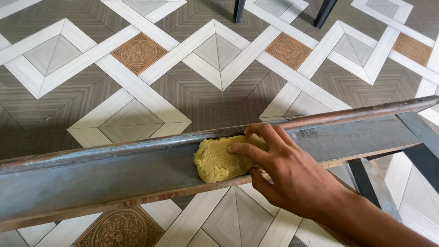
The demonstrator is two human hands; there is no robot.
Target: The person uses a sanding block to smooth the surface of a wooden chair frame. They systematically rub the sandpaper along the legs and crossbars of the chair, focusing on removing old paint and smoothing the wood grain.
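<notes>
My right hand [286, 171] comes in from the lower right and presses a yellow sponge [217, 160] against the inner face of a long grey metal beam [105, 176]. The fingers lie spread over the sponge's right half, with the thumb under the beam's lower edge. The beam runs across the view from lower left to upper right; its surface is dull blue-grey with rusty edges. My left hand is out of view.
Below lies a patterned tile floor [137, 52] with white bands, grey squares and brown ornate tiles. Two dark furniture legs [238, 10] stand at the top. A grey metal frame strut [423, 142] joins the beam at the right.
</notes>
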